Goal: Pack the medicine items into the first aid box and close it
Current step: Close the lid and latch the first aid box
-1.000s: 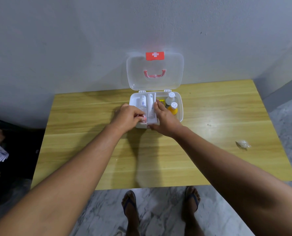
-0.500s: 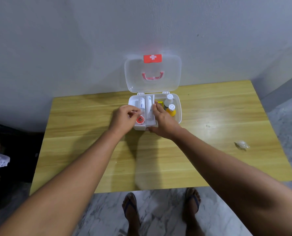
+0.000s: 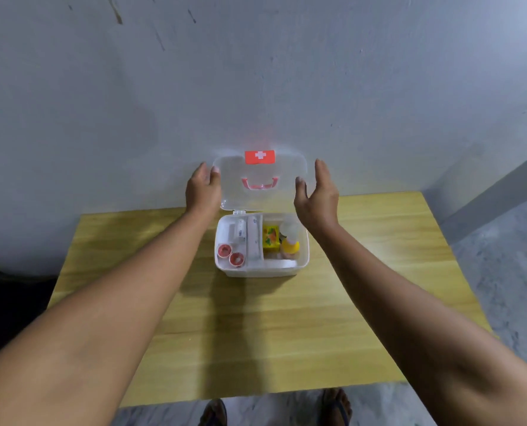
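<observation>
both hands have left the box's inside and risen to the open lid (image 3: 259, 182); half a second ago they were down among the items. left hand (image 3: 203, 190) now touches the lid's left edge, its grip loosely curled on that edge, thumb against the clear plastic. right hand (image 3: 317, 196) hangs just beside the right edge, grip open, not quite touching as far as i can tell. first aid box (image 3: 260, 270) sits on the bench (image 3: 256, 333) near the wall, packed: 2 red caps (image 3: 230, 255), a yellow carton (image 3: 271, 237), a bottle (image 3: 290, 239). lid stands upright behind the tray, hinged at its rear, long axis running left-right between the hands, so it should swing toward the person.
</observation>
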